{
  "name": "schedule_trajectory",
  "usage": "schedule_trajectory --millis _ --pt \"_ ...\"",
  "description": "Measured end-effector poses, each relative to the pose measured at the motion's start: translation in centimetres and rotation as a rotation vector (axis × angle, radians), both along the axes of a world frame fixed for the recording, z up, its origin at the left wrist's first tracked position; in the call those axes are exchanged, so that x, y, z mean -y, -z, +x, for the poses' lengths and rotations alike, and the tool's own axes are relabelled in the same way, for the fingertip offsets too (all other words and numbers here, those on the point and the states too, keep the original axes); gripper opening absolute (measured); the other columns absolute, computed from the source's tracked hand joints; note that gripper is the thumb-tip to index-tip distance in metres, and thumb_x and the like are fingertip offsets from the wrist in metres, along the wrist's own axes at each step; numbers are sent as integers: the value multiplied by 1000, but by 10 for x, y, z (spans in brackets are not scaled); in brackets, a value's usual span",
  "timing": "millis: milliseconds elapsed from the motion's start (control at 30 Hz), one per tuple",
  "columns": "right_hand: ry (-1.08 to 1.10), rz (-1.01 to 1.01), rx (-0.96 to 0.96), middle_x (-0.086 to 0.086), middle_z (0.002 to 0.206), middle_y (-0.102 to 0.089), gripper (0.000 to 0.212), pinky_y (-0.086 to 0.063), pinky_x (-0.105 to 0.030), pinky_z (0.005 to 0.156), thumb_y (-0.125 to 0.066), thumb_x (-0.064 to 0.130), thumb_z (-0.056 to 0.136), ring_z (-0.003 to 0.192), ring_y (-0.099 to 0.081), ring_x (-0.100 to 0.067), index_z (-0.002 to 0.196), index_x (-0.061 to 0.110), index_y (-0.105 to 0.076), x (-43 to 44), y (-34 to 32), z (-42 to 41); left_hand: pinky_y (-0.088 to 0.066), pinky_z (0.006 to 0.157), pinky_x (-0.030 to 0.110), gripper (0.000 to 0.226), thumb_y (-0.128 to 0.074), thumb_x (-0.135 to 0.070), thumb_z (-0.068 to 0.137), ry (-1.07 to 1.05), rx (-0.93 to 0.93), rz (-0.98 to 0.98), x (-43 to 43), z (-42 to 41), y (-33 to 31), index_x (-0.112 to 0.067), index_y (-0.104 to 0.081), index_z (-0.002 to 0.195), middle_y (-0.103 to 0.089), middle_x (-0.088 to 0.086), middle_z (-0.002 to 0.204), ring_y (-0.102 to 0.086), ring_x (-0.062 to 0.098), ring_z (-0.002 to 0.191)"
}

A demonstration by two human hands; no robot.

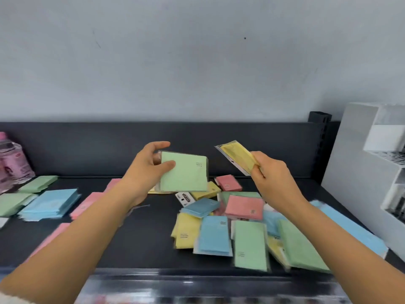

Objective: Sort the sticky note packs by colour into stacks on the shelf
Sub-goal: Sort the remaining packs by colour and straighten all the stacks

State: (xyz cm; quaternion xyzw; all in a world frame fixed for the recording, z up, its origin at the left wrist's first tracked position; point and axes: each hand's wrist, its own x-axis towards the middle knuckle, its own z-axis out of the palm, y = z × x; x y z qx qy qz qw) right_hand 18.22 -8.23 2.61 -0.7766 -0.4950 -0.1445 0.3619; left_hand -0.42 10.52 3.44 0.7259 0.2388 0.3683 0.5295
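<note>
My left hand (145,170) grips a green sticky note pack (186,173) by its left edge, above the dark shelf (140,235). My right hand (270,175) pinches a yellow pack (236,155) in clear wrap, tilted up to the right of the green one. At the left sit a blue stack (51,204), green packs (38,183) and pink packs (87,204). A mixed heap of yellow, blue, green and pink packs (241,229) lies under my right arm.
A pink-labelled plastic bottle (11,163) stands at the far left. A white organiser (368,172) borders the shelf on the right. The shelf's dark back panel (87,148) rises behind, and its front lip (197,281) runs along the bottom.
</note>
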Motion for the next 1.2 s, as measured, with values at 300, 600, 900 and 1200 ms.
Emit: schedule_trajectory --millis 300,600,900,1200 --pt "103 -78 23 7 64 -49 28 -47 -33 48 -34 10 93 55 -51 -15 110 19 -53 -63 2 -109 -56 67 30 20 -60 -8 89 19 113 -99 -87 -99 -8 -15 -63 108 -73 1 97 -69 19 91" --pt "142 -130 83 -1 65 -53 36 -38 -32 53 -37 -1 88 57 -48 -19 109 20 -57 -99 7 -178 -56 70 33 19 -62 -11 88 55 151 -109 -132 -153 1 -23 -66 102 -73 -3 98 -70 15 89" --pt "81 -144 95 -1 117 -64 47 -30 -11 69 -42 -2 89 87 -56 -16 128 22 -55 -131 28 -191 -54 75 32 19 -62 -8 88 -15 177 -176 -162 -179 17 -24 -67 98 -72 -3 96 -68 15 90" --pt "39 -142 106 2 130 -58 46 -43 -27 95 -41 0 91 113 -56 -20 130 21 -53 -141 25 -196 -54 71 30 18 -62 -9 88 -15 153 -187 -165 -180 16 -21 -68 100 -73 -3 94 -69 16 88"
